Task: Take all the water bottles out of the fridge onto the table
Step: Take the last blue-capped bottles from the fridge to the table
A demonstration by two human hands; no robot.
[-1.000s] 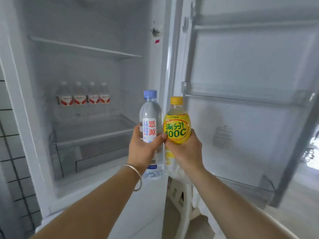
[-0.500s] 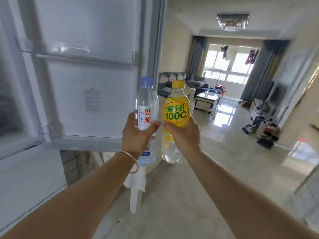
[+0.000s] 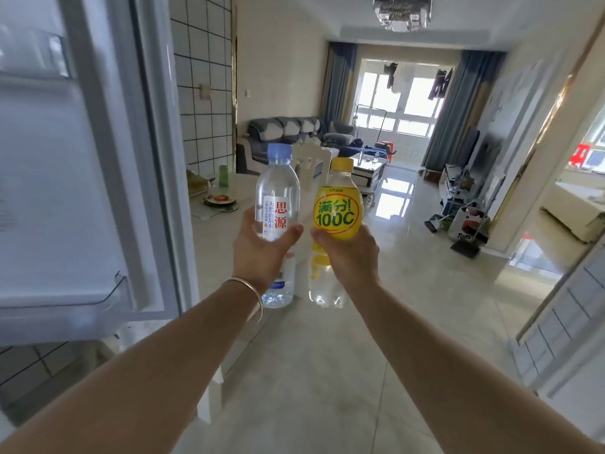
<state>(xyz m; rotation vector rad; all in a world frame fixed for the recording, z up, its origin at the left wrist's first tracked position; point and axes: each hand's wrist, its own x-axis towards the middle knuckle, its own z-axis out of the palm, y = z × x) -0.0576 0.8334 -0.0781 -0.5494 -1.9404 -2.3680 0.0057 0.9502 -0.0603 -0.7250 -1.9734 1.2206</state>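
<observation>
Fridge door [image 3: 65, 178]: swung open at the left, its lower bin blurred, seemingly bare.
Chair [image 3: 311, 165]: white back rising just behind the bottles, in front of the table [image 3: 216, 231], which carries a plate [image 3: 220, 200].
Left hand [image 3: 262, 250]: wrapped tight around the water bottle [image 3: 278, 204], upright, blue cap.
Right hand [image 3: 347, 253]: clenched on the yellow bottle [image 3: 337, 211], upright, just beside the other.

Both forearms of the person are bare, with no sleeve visible up to the frame edge. The left hand [image 3: 262, 253] has a thin silver bangle [image 3: 252, 294] at the wrist, hanging loosely toward 5 o'clock. The right hand [image 3: 347, 257] wears nothing, no ring or watch.
</observation>
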